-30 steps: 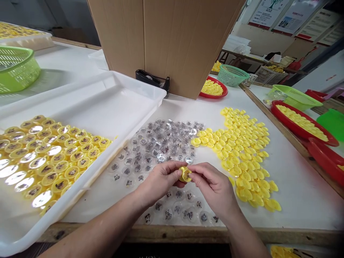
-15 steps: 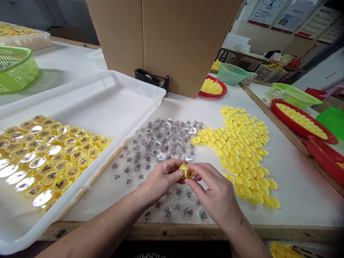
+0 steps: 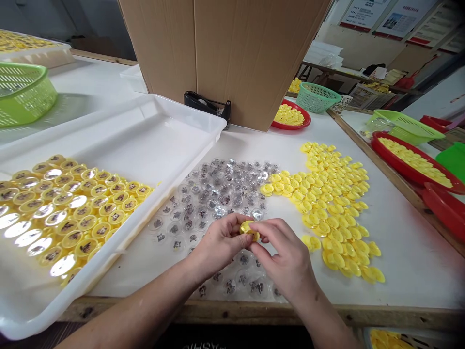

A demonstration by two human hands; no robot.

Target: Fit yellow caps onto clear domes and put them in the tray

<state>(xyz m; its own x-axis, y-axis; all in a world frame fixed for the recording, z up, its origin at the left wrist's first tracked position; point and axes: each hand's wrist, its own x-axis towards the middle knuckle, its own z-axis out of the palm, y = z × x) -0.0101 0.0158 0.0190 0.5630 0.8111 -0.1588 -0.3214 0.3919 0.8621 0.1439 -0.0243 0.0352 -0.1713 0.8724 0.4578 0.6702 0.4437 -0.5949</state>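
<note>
Head view: the yellow piece (image 3: 246, 226) has rotated; its printed face, exposed half a second ago, is now mostly covered. The left hand (image 3: 218, 242) and right hand (image 3: 286, 254) pinch it in narrow fingers above clear discs (image 3: 220, 212), inboard of the bench (image 3: 410, 266)'s front edge. Handling appears incomplete.

Fingers cover part of the small yellow piece (image 3: 246, 227). At the left, the picture's edge cuts off the white tray (image 3: 189, 109) and green basket (image 3: 27, 97). The cardboard box (image 3: 225, 58) runs out at the top; print on the far posters (image 3: 403, 19) is illegible.
</note>
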